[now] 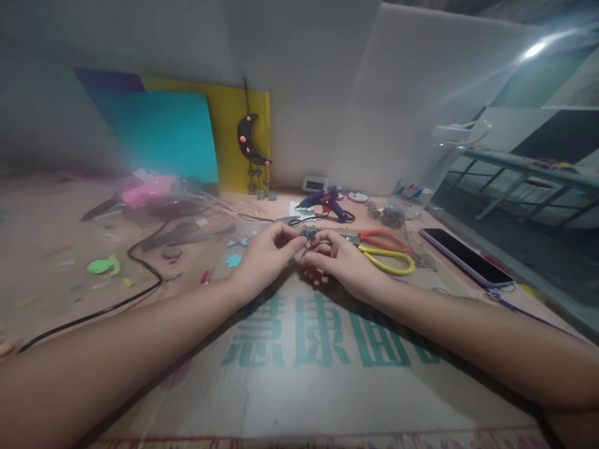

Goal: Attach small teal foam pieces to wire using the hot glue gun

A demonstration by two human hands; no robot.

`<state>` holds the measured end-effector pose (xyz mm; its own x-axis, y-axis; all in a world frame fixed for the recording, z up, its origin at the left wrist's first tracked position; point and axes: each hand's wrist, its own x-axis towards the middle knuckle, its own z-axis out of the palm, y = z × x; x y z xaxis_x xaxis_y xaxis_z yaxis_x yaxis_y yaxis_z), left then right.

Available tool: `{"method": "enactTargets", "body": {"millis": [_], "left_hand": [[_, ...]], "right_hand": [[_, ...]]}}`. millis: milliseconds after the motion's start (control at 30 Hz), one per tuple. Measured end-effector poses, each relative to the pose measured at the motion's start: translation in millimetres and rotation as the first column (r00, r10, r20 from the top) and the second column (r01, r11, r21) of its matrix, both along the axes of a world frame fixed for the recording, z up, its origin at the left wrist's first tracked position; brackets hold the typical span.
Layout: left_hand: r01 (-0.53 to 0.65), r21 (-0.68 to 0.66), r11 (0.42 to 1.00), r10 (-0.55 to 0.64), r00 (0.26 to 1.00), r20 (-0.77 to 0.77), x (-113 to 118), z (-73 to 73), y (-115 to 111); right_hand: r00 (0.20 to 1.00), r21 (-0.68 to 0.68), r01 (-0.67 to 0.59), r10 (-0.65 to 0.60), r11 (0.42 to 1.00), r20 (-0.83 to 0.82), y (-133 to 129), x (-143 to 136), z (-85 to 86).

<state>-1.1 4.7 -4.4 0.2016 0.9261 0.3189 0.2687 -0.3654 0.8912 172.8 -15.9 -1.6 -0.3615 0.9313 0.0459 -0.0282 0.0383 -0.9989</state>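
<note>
Both hands meet over the middle of the cardboard-covered table (pixel 290 386). A small dark grey-green piece (pixel 308 233) shows between their fingertips; its shape is too small to tell. My left hand (pixel 274 252) pinches it from the left with thumb and fingers. From the right, my right hand (pixel 339 259) holds it too, its fingers curled beneath. Just beyond my right hand lie scissors (pixel 386 251) with one orange and one yellow handle. Light blue cut pieces (pixel 234 260) lie left of my left hand.
Behind the hands are a blue glue gun (pixel 325 201) and a small digital clock (pixel 315 183). A phone (pixel 465 257) lies right. A black cable (pixel 152 268) curves across the left. A dark moon ornament (pixel 249 140) hangs before yellow board (pixel 224 131).
</note>
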Motion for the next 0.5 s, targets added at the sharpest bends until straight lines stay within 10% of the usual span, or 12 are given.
{"method": "enactTargets", "body": {"millis": [200,500], "left_hand": [[-0.007,-0.015,1.000,0.007,1.000,-0.010,-0.9,0.3,0.1],[0.028,-0.038,0.999,-0.029,1.000,-0.011,-0.7,-0.6,-0.4]], "right_hand": [[0.947,0.276,0.134,-0.205,0.952,0.247,7.6,12.4,2.7],[0.829,0.717,0.054,-0.431,0.695,0.356,4.7,19.5,7.8]]}}
